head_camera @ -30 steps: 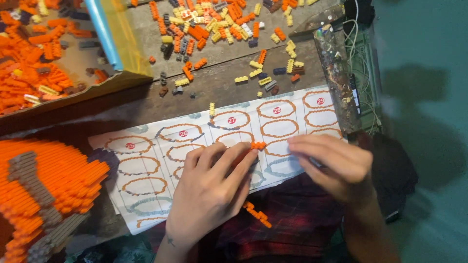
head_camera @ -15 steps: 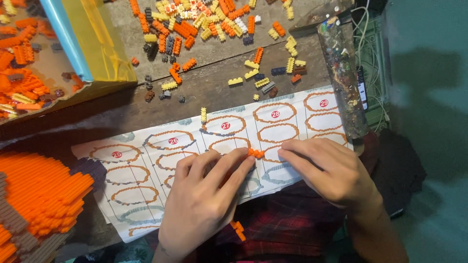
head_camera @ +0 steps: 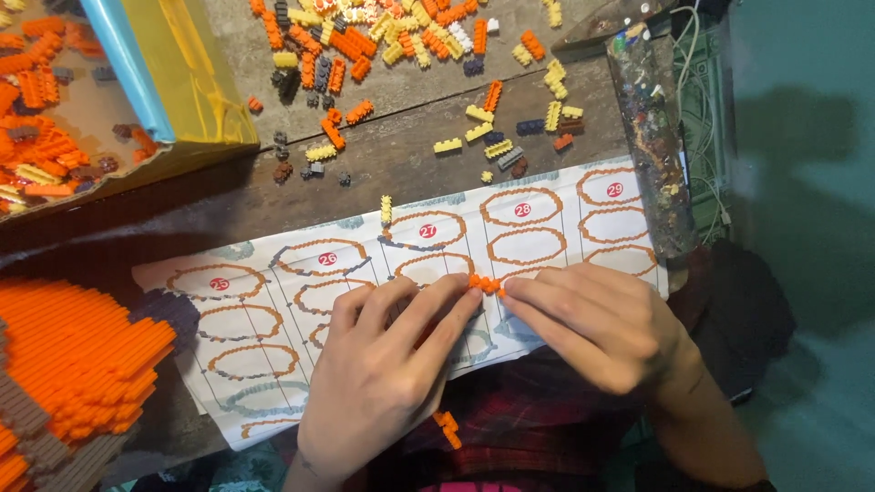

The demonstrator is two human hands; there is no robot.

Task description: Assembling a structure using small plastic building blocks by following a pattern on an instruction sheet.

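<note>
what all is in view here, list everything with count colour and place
brick piece: one, orange, pinched between both hands' fingertips
sheet: one, white with ringed diagrams, on the table under the hands
loose bricks: many, orange, yellow, grey, scattered at the table's far side
box: one, yellow and blue, far left, holding orange bricks
model: one, orange and grey, near left
lap bricks: a few, orange, on plaid cloth
left hand: on the sheet
right hand: on the sheet

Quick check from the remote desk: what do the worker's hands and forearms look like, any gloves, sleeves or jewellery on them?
Both are bare: the left hand and the right hand wear no gloves, and no rings show on the fingers. Both forearms are uncovered as far as they are in view, with no sleeve reaching the wrists. A thin dark line crosses the left wrist; whether it is a band or a mark is unclear.
</note>
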